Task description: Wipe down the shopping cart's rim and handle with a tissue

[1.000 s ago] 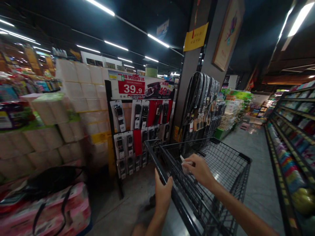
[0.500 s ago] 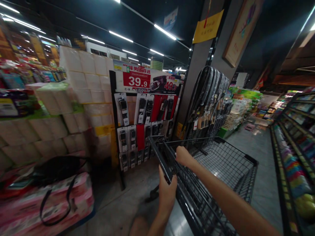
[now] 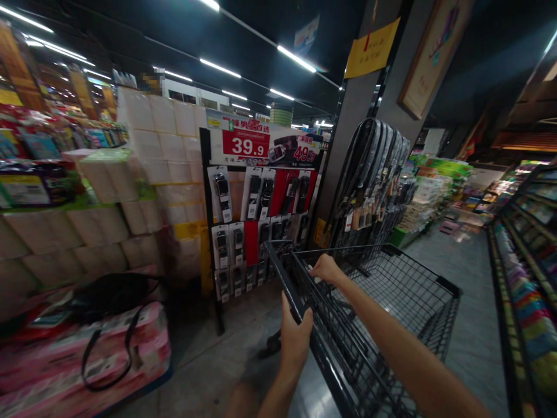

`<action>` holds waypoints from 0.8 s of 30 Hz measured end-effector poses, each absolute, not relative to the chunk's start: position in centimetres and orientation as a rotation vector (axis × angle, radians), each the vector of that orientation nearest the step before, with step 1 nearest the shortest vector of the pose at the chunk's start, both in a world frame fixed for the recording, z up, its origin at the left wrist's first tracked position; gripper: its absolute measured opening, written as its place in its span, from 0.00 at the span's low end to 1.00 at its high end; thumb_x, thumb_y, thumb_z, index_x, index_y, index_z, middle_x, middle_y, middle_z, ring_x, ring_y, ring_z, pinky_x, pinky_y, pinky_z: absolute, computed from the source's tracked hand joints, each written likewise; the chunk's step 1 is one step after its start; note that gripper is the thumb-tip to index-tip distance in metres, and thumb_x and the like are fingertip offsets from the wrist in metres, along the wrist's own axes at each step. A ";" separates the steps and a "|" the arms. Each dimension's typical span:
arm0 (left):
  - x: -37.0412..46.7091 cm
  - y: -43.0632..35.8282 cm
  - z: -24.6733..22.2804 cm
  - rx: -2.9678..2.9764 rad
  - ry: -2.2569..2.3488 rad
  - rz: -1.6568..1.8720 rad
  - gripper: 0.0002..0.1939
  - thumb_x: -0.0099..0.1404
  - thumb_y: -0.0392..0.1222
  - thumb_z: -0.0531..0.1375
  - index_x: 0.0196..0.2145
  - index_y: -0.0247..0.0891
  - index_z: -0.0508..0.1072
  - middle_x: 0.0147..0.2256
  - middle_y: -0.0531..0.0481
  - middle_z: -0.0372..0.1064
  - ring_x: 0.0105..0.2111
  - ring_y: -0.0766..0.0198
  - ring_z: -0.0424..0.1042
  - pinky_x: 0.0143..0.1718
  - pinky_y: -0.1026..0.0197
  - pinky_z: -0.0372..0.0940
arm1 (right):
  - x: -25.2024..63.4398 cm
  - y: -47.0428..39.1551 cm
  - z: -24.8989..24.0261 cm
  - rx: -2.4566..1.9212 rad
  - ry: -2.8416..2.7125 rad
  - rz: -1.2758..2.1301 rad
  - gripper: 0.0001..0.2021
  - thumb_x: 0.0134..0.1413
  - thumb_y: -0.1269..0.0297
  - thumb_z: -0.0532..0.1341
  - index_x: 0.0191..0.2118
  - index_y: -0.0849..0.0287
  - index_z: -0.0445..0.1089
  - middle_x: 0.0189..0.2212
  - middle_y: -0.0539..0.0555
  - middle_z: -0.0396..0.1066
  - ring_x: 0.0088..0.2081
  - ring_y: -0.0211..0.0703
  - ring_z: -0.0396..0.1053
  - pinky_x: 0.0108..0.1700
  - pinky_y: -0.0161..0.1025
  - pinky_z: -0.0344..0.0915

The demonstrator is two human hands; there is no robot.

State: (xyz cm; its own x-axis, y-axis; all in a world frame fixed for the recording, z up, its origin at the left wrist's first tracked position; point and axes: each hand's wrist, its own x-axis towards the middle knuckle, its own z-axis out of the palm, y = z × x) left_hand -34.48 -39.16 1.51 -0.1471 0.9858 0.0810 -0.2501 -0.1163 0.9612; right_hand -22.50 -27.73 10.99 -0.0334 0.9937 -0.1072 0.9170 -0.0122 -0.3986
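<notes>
A black wire shopping cart (image 3: 391,273) stands in front of me, angled to the right, its basket showing bare mesh. My left hand (image 3: 296,334) is wrapped round the cart's dark handlebar (image 3: 333,371), thumb on the near side. Over the folded wire rack behind the handlebar is my right hand (image 3: 326,270), with its fingers curled closed. A small pale spot shows at its fingertips; whether it is an object or part of the cart I cannot make out.
A rack of packaged belts (image 3: 256,226) under a price sign (image 3: 261,142) stands ahead. Stacked tissue packs (image 3: 156,133) and a black bag (image 3: 108,296) on pink packs are at left. Long covered items (image 3: 369,168) hang by a pillar. Shelves (image 3: 526,261) line the right side of the aisle.
The view has swung slightly left, so the displays sit a little further right. My right hand has shifted slightly, its fingers lower and a pale spot showing. The left hand keeps its grip.
</notes>
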 end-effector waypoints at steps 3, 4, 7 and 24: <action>-34.5 -39.0 1.4 0.992 1.064 1.501 0.46 0.55 0.46 0.62 0.66 0.36 0.45 0.62 0.42 0.58 0.60 0.56 0.60 0.61 0.57 0.54 | -21.3 -29.1 11.0 -1.912 -2.040 0.571 0.13 0.58 0.59 0.62 0.43 0.63 0.71 0.42 0.53 0.72 0.39 0.42 0.72 0.38 0.40 0.71; -34.5 -39.0 1.4 0.984 1.066 1.507 0.46 0.55 0.46 0.62 0.66 0.37 0.46 0.62 0.42 0.58 0.61 0.56 0.60 0.61 0.57 0.54 | -20.8 -29.7 11.0 -1.871 -2.035 0.574 0.12 0.58 0.59 0.62 0.42 0.63 0.71 0.41 0.52 0.72 0.38 0.41 0.72 0.38 0.39 0.71; -34.4 -39.0 1.3 0.966 1.069 1.524 0.46 0.54 0.46 0.63 0.66 0.38 0.47 0.63 0.42 0.57 0.62 0.55 0.57 0.62 0.56 0.53 | -19.4 -31.9 10.5 -1.772 -1.995 0.559 0.12 0.60 0.58 0.60 0.37 0.63 0.71 0.35 0.50 0.73 0.35 0.38 0.71 0.38 0.39 0.70; -34.0 -39.3 1.5 0.954 1.068 1.541 0.44 0.55 0.46 0.62 0.65 0.37 0.48 0.62 0.41 0.57 0.62 0.55 0.57 0.63 0.55 0.52 | -15.1 -42.4 8.2 -1.526 -1.930 0.379 0.05 0.46 0.70 0.59 0.25 0.57 0.72 0.26 0.52 0.71 0.33 0.44 0.67 0.38 0.39 0.61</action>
State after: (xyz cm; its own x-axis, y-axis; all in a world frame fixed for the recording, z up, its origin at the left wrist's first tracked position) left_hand -34.01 -39.31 1.48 -0.1984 0.9781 0.0636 -0.2836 -0.1194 0.9515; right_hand -15.10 -42.42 8.24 -0.1200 0.9453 0.3033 0.7606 0.2839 -0.5838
